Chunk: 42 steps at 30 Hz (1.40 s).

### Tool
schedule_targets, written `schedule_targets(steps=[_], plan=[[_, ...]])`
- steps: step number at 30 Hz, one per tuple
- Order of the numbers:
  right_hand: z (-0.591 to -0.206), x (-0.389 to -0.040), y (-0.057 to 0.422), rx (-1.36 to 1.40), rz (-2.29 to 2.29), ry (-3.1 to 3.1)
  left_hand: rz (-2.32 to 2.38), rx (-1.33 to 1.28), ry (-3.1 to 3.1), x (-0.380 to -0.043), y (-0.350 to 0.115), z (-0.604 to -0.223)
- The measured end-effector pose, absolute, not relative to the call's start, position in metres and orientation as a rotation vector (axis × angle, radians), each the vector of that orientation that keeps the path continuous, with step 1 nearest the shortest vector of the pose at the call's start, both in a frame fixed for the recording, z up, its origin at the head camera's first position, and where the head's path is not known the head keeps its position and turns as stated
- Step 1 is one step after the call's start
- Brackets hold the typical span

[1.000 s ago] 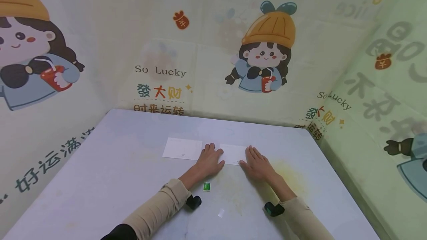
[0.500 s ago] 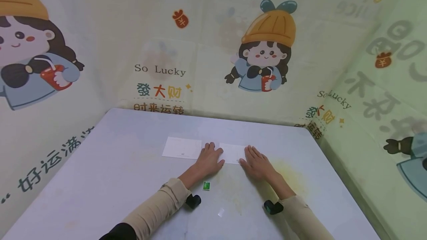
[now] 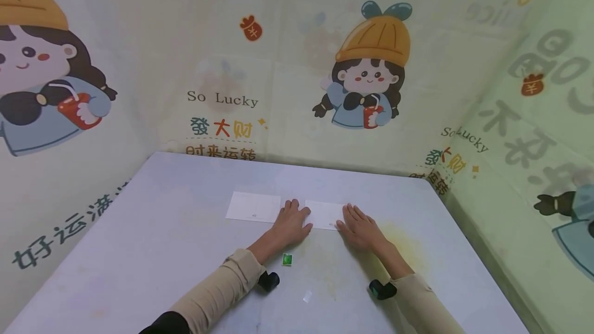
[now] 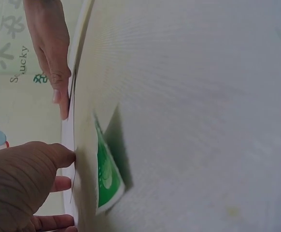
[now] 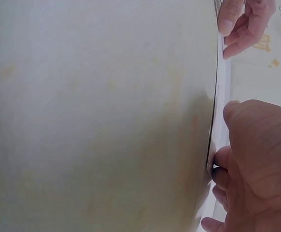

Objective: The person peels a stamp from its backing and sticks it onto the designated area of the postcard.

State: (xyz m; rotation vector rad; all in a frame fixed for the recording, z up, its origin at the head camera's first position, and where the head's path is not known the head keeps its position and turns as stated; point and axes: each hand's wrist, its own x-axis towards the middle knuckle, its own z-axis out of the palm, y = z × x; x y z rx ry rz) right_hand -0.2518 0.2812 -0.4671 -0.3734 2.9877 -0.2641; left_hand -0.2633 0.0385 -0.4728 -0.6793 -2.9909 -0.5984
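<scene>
Two white paper rectangles, envelope-like, lie in a row on the table. My left hand (image 3: 290, 223) rests between them, its fingertips and thumb at the left end of the right paper (image 3: 322, 215). The left paper (image 3: 252, 207) has its right end partly behind that hand. My right hand (image 3: 362, 228) lies with nearly straight fingers over the right paper's right end. Seen low in the right wrist view, this paper (image 5: 220, 108) lies flat under both hands' fingertips. A small green stamp with a white border (image 4: 107, 176) is nearer me, its edges lifting off the table.
A small pale, shiny piece (image 3: 307, 297) lies on the white table (image 3: 162, 251) near the front. Black wrist cameras sit beneath the left wrist (image 3: 269, 281) and right wrist (image 3: 382, 289). Printed curtains (image 3: 297, 66) enclose the table's back and sides.
My right hand has shifted slightly right along the right paper, showing more of the small print at its lower edge. My left hand, the papers and the stamp stay put.
</scene>
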Motion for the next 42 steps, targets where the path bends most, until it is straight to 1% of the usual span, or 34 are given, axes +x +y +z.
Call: schedule_targets(steps=[28, 33, 36, 42], plan=[[-0.479, -0.257, 0.287, -0.4, -0.349, 3.052, -0.578, -0.679, -2.99, -0.262, 0.039, -0.469], [-0.476, -0.254, 0.291, -0.412, -0.534, 3.076, -0.591, -0.691, -3.007, -0.262, 0.038, -0.471], [-0.473, -0.251, 0.294, -0.392, -0.753, 3.078, -0.623, -0.697, -3.012, -0.262, 0.037, -0.47], [-0.467, -0.245, 0.297, -0.179, -1.162, 3.037, -0.73, -0.725, -2.979, -0.261, 0.031, -0.47]])
